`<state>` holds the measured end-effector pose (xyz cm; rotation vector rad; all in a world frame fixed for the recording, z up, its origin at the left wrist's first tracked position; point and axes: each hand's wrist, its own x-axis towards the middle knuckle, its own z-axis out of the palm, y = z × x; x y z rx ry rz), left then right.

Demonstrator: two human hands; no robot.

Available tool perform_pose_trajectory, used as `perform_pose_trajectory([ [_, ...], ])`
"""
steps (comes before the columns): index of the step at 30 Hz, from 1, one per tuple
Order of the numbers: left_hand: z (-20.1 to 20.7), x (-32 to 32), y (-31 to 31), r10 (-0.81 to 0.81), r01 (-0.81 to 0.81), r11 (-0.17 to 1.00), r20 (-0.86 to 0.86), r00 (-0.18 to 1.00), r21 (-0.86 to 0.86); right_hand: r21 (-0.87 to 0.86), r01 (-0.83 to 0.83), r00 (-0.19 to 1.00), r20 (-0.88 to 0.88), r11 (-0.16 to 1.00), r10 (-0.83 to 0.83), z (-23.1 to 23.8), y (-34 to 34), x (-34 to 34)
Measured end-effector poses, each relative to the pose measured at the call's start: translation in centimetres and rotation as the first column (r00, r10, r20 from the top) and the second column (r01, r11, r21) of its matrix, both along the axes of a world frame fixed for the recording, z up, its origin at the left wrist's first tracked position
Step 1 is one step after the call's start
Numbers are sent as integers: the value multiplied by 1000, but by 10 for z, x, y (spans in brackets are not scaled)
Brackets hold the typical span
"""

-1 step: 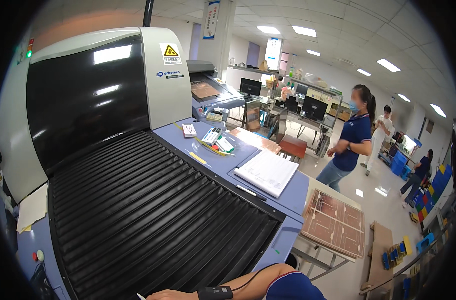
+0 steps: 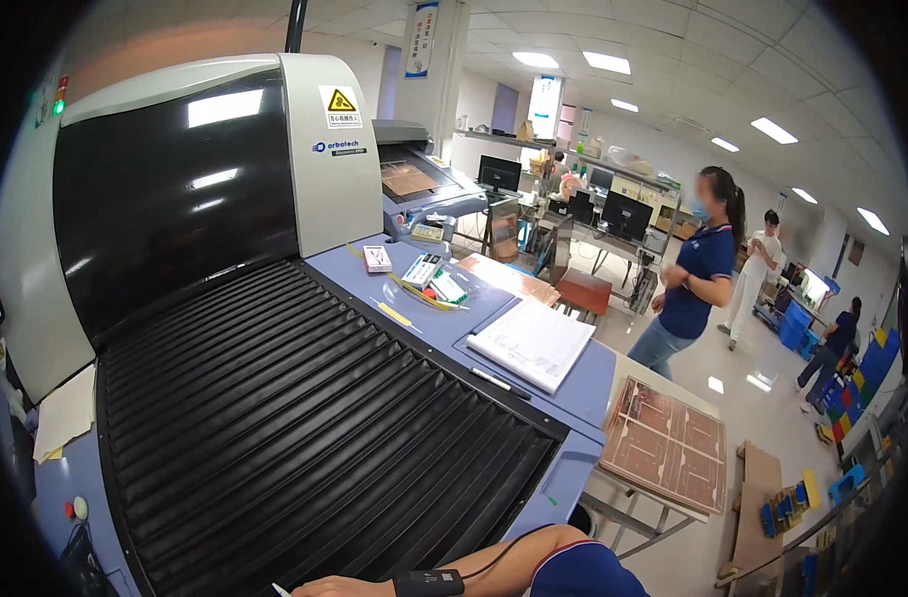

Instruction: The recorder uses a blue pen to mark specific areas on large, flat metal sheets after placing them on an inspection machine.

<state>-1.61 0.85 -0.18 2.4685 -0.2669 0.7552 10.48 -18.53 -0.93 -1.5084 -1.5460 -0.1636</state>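
Only one of my arms shows, at the bottom edge. It has a blue sleeve and a black wristband (image 2: 429, 582) with a thin cable, and it reaches left over the machine's black ribbed roller cover (image 2: 304, 428). I take it for my right hand (image 2: 326, 588); it is mostly cut off by the frame, so its fingers cannot be read. A small white tip (image 2: 280, 590) pokes up just left of it. My left hand is out of the picture.
A large inspection machine (image 2: 185, 189) with a dark hood fills the left. Its blue ledge holds a white paper pad (image 2: 533, 343), a pen (image 2: 499, 381), small boxes (image 2: 429, 274) and a copper panel (image 2: 508, 279). A cart of copper boards (image 2: 668, 443) stands to the right. People stand in the aisle (image 2: 698, 274).
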Motion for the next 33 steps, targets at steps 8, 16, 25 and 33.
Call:
perform_pose_trajectory([
  [8,-13,-5,0,-15,19,999,83,996,-46,-26,11,1000,0,1000,-11,0,-5,-4],
  [16,-2,3,-6,-73,65,996,143,987,59,-137,-14,1000,-24,990,10,-22,9,6],
  [25,21,7,15,128,-151,978,153,980,147,-14,97,995,-22,995,-97,-18,0,25],
  [33,33,14,46,587,-572,807,-84,806,147,-2,584,802,160,812,-576,5,-26,76],
])
